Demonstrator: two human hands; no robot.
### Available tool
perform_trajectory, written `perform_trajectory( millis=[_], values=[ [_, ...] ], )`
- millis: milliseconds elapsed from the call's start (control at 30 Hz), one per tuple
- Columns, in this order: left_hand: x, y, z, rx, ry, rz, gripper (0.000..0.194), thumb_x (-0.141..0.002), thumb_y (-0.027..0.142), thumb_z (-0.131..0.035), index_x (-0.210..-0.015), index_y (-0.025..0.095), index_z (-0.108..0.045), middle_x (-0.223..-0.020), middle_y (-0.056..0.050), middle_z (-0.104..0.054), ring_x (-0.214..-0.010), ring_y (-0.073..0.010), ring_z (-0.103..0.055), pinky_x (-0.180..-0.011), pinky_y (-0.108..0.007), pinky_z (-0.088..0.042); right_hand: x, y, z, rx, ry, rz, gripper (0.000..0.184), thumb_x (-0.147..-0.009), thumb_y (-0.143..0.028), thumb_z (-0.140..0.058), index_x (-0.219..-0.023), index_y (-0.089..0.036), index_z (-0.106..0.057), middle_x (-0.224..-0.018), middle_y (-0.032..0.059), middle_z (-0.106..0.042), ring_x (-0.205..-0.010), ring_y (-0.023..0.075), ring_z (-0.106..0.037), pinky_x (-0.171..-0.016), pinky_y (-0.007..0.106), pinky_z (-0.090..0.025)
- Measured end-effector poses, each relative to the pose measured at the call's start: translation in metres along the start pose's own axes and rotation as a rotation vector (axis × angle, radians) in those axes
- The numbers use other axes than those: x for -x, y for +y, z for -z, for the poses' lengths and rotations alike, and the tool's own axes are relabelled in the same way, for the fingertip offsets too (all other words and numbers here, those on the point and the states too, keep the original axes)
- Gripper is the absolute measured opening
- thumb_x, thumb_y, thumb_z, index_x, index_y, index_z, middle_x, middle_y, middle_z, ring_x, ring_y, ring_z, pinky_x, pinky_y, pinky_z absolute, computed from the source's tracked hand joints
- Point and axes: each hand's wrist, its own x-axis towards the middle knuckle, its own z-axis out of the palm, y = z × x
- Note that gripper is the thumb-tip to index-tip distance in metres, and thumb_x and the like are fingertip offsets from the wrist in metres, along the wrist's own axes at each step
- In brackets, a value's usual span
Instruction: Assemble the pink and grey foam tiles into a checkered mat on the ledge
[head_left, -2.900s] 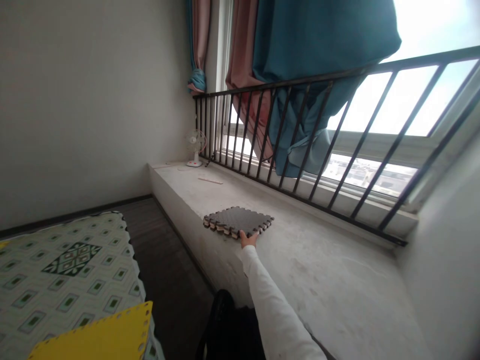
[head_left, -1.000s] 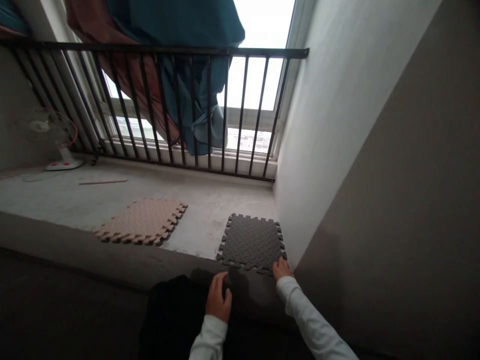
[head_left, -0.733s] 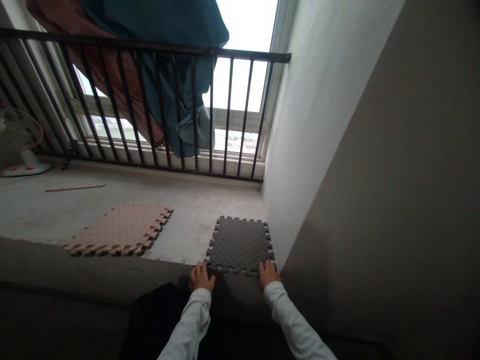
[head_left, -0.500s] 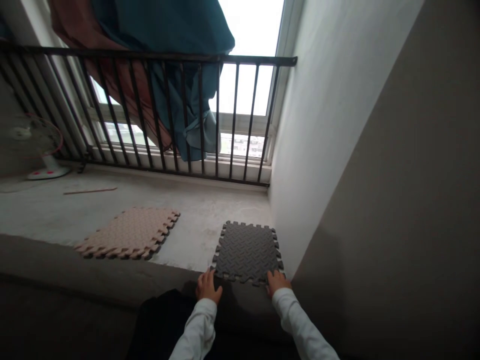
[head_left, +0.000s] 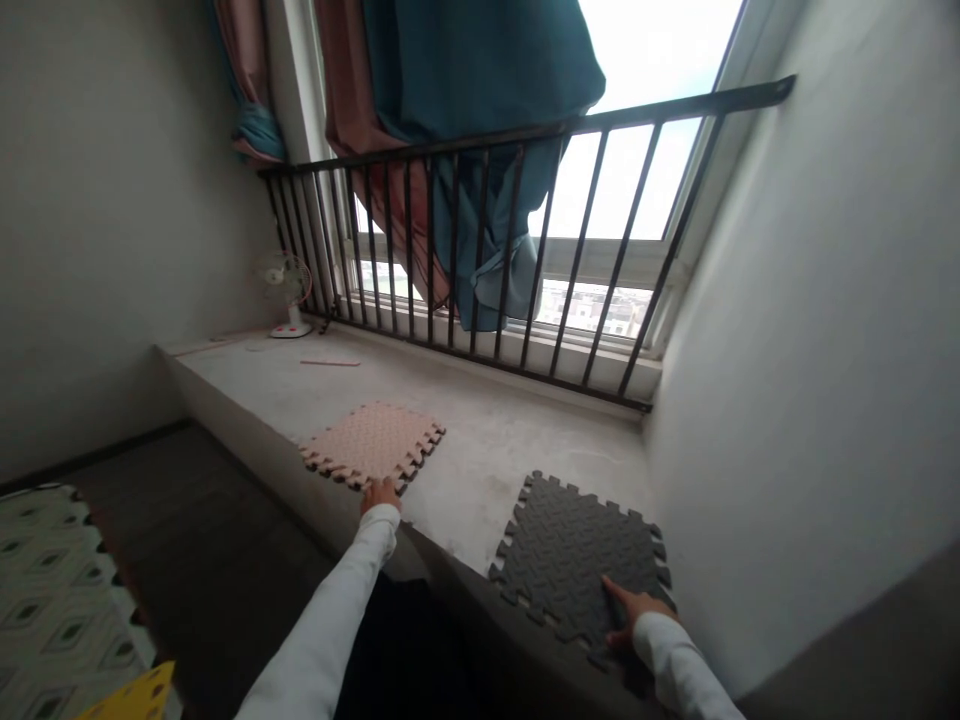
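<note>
Two foam puzzle mats with jagged edges lie on a pale concrete ledge. My left hand (head_left: 381, 494) is at the near right corner of the pink foam mat (head_left: 375, 440), its fingers closed over the edge. The dark grey foam mat (head_left: 570, 540) lies to the right, close to the wall, with its near edge at the ledge's front. My right hand (head_left: 636, 610) rests on its near right part, index finger stretched out over the top and thumb spread apart. The rest of that hand's fingers are hidden.
A black metal railing (head_left: 480, 150) runs along the window behind the ledge (head_left: 457, 490). Teal and pink curtains (head_left: 480, 70) hang over it. A small fan (head_left: 289, 295) and a thin strip (head_left: 330, 363) are farther left. A patterned mat (head_left: 60, 590) lies lower left, beside a yellow piece (head_left: 135, 695).
My left hand has left the grey mat and reached left to the pink mat. My right hand has shifted farther onto the grey mat. The view has turned left.
</note>
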Motion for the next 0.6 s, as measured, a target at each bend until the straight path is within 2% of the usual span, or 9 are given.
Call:
perform_trajectory(
  millis=[100, 267, 400, 500, 600],
  values=[
    [-0.017, -0.009, 0.002, -0.009, -0.014, -0.012, 0.036, -0.078, 0.017, -0.029, -0.11, 0.017, -0.047, -0.112, -0.013, -0.047, -0.104, -0.0229, -0.041, -0.081, -0.03, -0.034, 0.003, -0.003, 0.004, -0.006, -0.02, -0.005, 0.081, -0.05, -0.034, -0.065, -0.124, -0.039, -0.03, -0.115, 0.0061, -0.052, -0.104, 0.0241, -0.049, -0.085, 0.036, -0.038],
    [-0.03, -0.016, -0.002, -0.038, -0.002, 0.001, 0.034, -0.079, 0.02, -0.025, -0.098, 0.014, -0.052, -0.109, -0.015, -0.05, -0.102, -0.0274, -0.042, -0.073, -0.036, -0.038, 0.01, -0.008, 0.012, 0.012, -0.022, -0.029, 0.083, -0.048, -0.03, -0.067, -0.123, -0.039, -0.032, -0.118, 0.0067, -0.051, -0.105, 0.0252, -0.047, -0.084, 0.037, -0.04],
    [-0.036, -0.006, -0.005, -0.095, -0.04, -0.094, 0.038, -0.077, 0.017, -0.028, -0.11, 0.012, -0.046, -0.11, -0.014, -0.052, -0.101, -0.025, -0.045, -0.075, -0.035, -0.038, 0.014, -0.01, 0.015, -0.014, 0.006, -0.03, 0.086, -0.044, -0.026, -0.07, -0.122, -0.037, -0.035, -0.115, 0.0061, -0.053, -0.105, 0.0261, -0.048, -0.084, 0.038, -0.041],
    [-0.013, 0.027, -0.003, -0.09, -0.073, -0.173, 0.047, -0.076, 0.024, -0.035, -0.122, 0.015, -0.037, -0.11, -0.013, -0.052, -0.1, -0.024, -0.046, -0.079, -0.034, -0.037, 0.018, -0.012, 0.016, -0.033, 0.021, -0.024, 0.088, -0.042, -0.023, -0.071, -0.122, -0.035, -0.036, -0.114, 0.0073, -0.053, -0.104, 0.0261, -0.049, -0.085, 0.037, -0.04],
    [0.048, 0.07, -0.007, -0.048, -0.109, -0.35, 0.044, -0.074, 0.026, -0.036, -0.117, 0.026, -0.045, -0.103, -0.009, -0.054, -0.097, -0.0224, -0.049, -0.077, -0.033, -0.038, 0.022, -0.012, 0.016, -0.035, 0.017, -0.025, 0.085, -0.045, -0.026, -0.071, -0.122, -0.035, -0.035, -0.115, 0.0063, -0.053, -0.105, 0.0251, -0.048, -0.086, 0.037, -0.04]
  ],
)
